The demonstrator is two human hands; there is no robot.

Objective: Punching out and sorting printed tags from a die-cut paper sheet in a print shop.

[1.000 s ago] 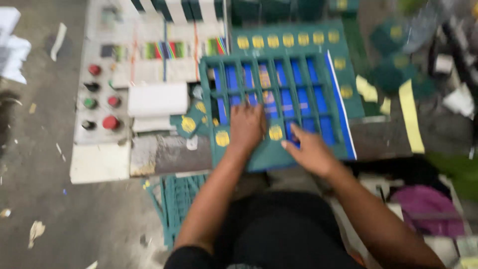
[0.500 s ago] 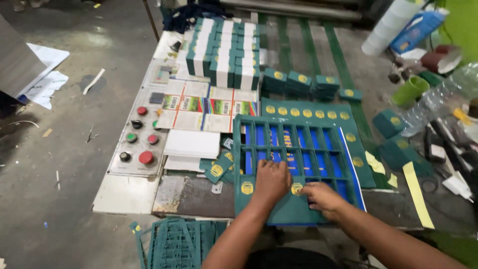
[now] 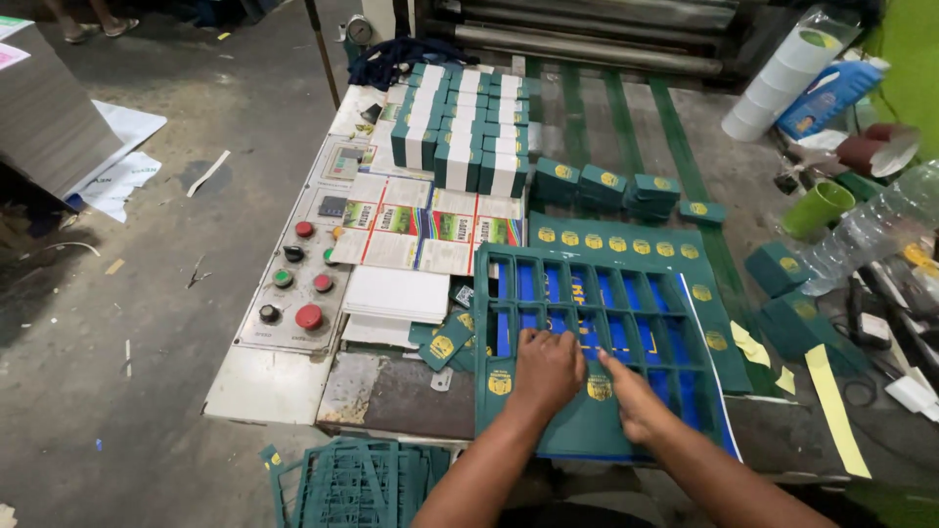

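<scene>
Both hands have stayed on the green die-cut sheet [image 3: 597, 332], lower centre, since 0.5 s ago. Left hand [image 3: 548, 370] presses flat, fingers spread; right hand [image 3: 631, 396] flat, fingers together. Sheet position unchanged; 2 yellow emblems show beside the hands.

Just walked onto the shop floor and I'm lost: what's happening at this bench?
A person stands at a cluttered workbench, both bare hands pressed flat on a dark green die-cut card sheet with rows of rectangular cut-outs, lying on a blue sheet. The left hand and right hand rest on its near edge. Stacks of green and white cartons sit further back, a control panel with red and green buttons is at the left, and green cut-out waste frames lie on the floor.
</scene>
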